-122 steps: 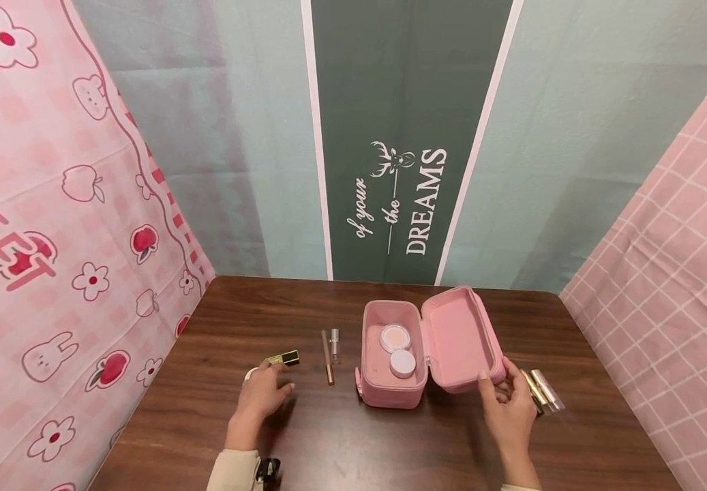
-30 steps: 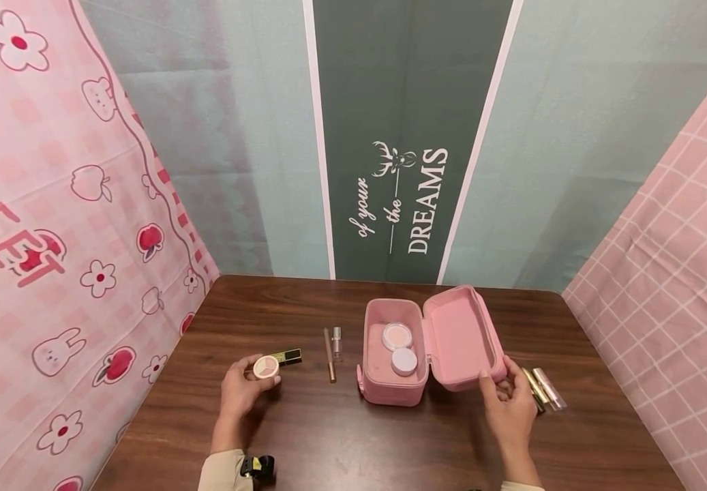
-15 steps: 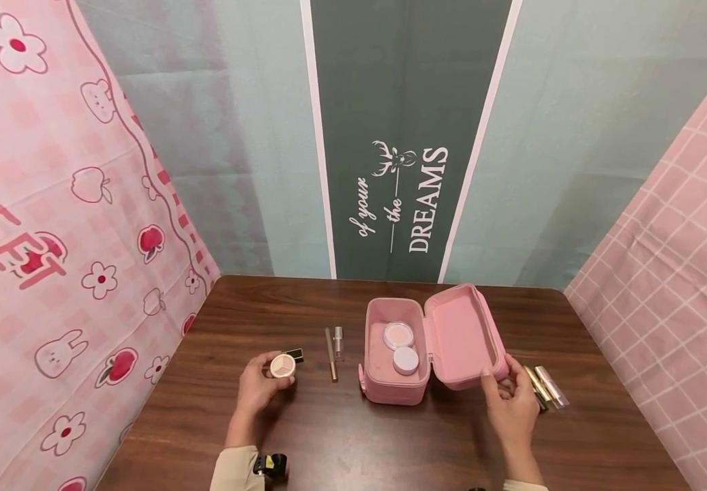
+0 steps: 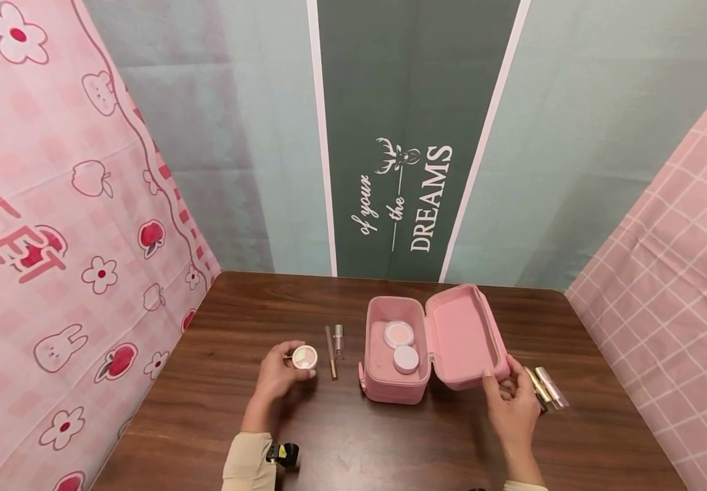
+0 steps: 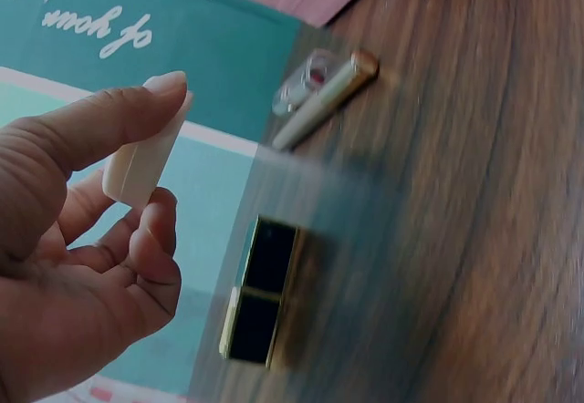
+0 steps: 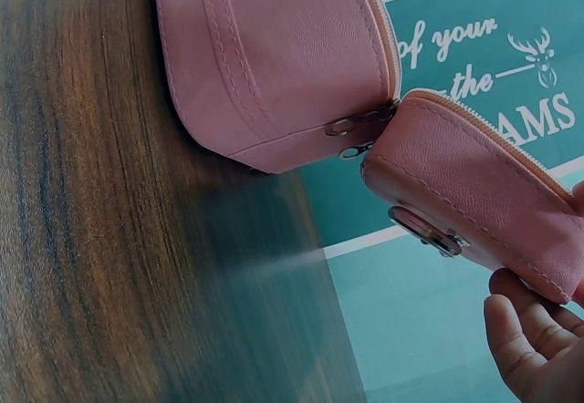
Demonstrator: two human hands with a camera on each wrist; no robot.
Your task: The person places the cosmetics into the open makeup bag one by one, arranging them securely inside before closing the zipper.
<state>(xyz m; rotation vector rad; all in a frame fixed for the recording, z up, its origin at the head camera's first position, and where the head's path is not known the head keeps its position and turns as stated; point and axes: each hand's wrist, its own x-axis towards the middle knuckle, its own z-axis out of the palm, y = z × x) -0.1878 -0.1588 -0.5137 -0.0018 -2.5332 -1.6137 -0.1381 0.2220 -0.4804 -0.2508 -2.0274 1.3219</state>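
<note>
My left hand pinches a small round makeup compact, its pan split into three pale sections, above the table left of the pink makeup case. In the left wrist view the compact shows edge-on between thumb and fingers. The case stands unzipped, with a clear-rimmed round compact and a white-lidded jar inside. My right hand grips the outer edge of its lid, which is swung out to the right. The lid's outer side shows in the right wrist view.
Between left hand and case lie a slim gold-tipped pencil and a clear tube. A black-and-gold cosmetic lies near the left hand, hidden by it in the head view. Several lipstick-like tubes lie right of the right hand.
The left hand has picked up the round compact from beside the black-and-gold cosmetic and carried it rightward, toward the pencil. The right hand keeps hold of the lid.
</note>
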